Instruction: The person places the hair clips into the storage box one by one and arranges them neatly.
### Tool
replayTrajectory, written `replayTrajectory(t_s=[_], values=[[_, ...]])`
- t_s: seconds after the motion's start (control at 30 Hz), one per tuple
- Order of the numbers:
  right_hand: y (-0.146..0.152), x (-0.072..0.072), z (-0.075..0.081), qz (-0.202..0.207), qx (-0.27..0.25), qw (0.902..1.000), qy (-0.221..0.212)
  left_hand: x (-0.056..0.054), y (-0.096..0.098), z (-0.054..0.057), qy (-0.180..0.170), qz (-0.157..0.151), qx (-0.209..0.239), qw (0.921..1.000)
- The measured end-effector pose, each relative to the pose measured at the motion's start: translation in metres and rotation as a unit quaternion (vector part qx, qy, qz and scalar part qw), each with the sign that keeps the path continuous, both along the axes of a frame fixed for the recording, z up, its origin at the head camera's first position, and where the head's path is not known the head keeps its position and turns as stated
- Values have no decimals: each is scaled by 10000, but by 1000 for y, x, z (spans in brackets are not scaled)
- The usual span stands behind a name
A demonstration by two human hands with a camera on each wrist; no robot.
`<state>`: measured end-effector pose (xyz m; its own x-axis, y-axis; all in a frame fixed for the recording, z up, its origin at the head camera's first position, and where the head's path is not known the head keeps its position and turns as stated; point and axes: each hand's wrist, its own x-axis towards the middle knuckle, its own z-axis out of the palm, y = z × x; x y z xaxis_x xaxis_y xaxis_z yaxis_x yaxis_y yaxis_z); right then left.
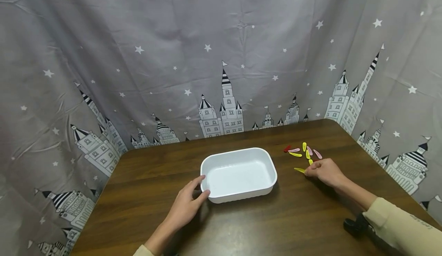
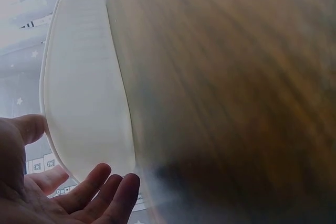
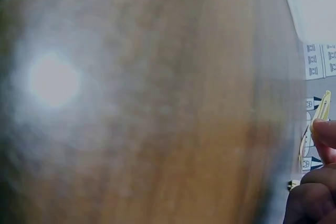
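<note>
A white basin with rounded corners stands on the table, nothing in it. At its near left corner, my left hand touches the rim with fingers spread and fairly straight; the left wrist view shows this hand against the outer wall. Right of the basin, my right hand pinches a yellow snap hair clip between thumb and finger. The clip points up from the fingertips in the right wrist view. Just beyond that hand lie several hair clips: yellow, pink and red.
The brown wooden table carries everything. Behind and beside it hangs a grey curtain with stars and castles. A black object shows beneath the right sleeve.
</note>
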<state>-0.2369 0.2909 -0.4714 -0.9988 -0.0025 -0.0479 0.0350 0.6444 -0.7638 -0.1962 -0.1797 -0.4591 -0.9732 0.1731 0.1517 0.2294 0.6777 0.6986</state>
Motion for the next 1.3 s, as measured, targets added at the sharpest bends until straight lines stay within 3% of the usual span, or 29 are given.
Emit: replayTrajectory(t_s=[0.67,0.93,1.3], values=[[-2,-10,23,251,191,9993,198,-1,1,0,-48,34,32,10000],[-10,-12,38,212,51,9995,218,-1,1,0,-96,-6,181,9998],[-19,-22,49,280,-88,9992,280,-2,0,-3,-81,87,435,9990]])
